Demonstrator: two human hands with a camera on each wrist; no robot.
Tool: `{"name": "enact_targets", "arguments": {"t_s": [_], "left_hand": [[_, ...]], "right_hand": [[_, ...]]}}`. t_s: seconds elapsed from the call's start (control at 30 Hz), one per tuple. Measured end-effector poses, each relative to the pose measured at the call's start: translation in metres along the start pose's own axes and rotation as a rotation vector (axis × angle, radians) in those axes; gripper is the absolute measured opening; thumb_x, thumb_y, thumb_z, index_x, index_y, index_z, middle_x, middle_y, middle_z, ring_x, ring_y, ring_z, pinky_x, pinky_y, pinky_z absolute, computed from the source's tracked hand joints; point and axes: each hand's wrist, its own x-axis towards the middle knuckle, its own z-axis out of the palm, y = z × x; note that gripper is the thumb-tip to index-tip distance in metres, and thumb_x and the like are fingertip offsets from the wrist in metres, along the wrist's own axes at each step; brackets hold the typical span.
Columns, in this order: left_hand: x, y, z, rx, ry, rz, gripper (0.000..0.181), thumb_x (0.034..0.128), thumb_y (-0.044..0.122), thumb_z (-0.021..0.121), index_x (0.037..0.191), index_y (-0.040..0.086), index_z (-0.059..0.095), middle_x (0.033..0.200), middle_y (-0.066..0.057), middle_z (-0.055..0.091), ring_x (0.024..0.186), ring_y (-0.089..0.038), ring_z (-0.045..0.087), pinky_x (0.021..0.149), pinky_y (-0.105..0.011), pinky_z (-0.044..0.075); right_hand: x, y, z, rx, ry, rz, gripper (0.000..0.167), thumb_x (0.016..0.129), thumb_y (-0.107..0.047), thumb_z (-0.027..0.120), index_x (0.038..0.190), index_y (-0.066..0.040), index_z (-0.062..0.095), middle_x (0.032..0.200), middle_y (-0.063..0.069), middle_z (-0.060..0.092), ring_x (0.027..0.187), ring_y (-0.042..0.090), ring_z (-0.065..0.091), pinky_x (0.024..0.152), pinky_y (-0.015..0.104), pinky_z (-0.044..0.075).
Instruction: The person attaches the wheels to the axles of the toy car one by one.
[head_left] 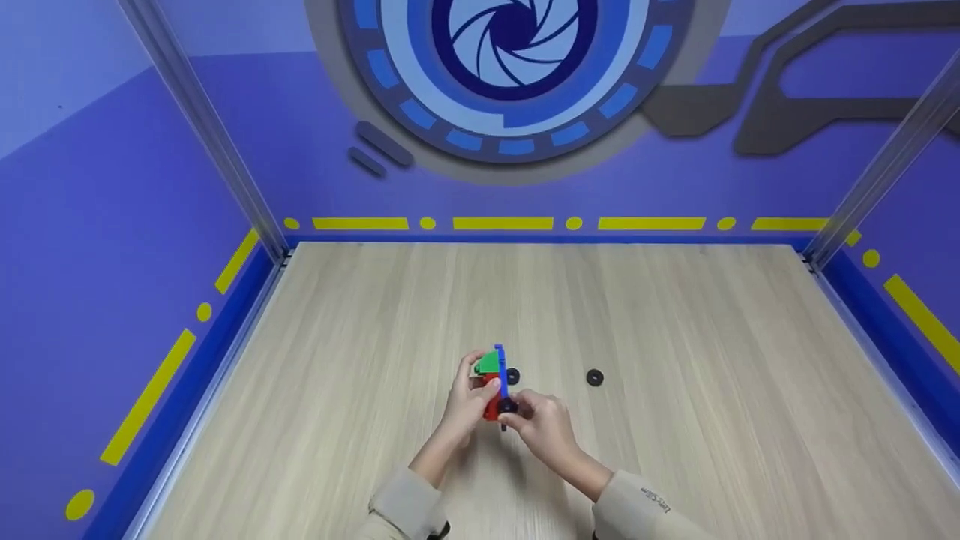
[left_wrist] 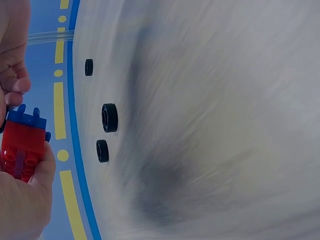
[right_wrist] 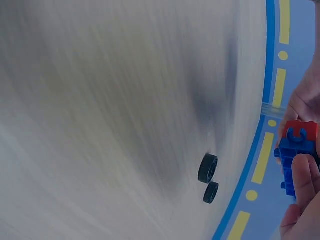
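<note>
A toy vehicle built of red, blue and green blocks is in my left hand, tilted up above the table. The left thumb lies against its red part. My right hand pinches a black wheel at the near end of the blue base, where the wheel touches or nearly touches it. In the left wrist view the red block shows its studs. The right wrist view shows the blue base with its side pegs and clip, right fingertips over it; the pinched wheel is hidden there.
Beyond the hands, one loose black wheel lies just behind the vehicle and another wheel farther right. The left wrist view shows a third wheel on the wooden table. Blue panels wall the back and sides.
</note>
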Motion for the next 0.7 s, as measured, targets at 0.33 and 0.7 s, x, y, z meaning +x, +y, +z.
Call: {"name": "enact_targets", "arguments": {"t_s": [0.33, 0.7], "left_hand": [[-0.017, 0.028, 0.002, 0.064, -0.033, 0.009, 0.047, 0.0895, 0.010, 0.048, 0.132, 0.018, 0.030, 0.114, -0.018, 0.048, 0.094, -0.021, 0.054, 0.077, -0.035, 0.049], [-0.018, 0.027, 0.003, 0.027, -0.106, 0.005, 0.051, 0.0879, 0.021, 0.053, 0.133, 0.016, 0.029, 0.112, -0.016, 0.051, 0.095, -0.019, 0.053, 0.076, -0.035, 0.050]], "right_hand": [[-0.002, 0.004, -0.002, 0.005, -0.072, 0.022, 0.023, 0.070, -0.024, 0.071, 0.085, -0.007, 0.065, 0.065, -0.003, 0.062, 0.061, 0.004, 0.048, 0.056, 0.017, 0.042], [-0.008, 0.002, -0.014, -0.043, -0.035, 0.000, 0.026, 0.071, -0.029, 0.071, 0.089, -0.012, 0.063, 0.063, -0.009, 0.058, 0.060, 0.000, 0.047, 0.060, 0.020, 0.034]]}}
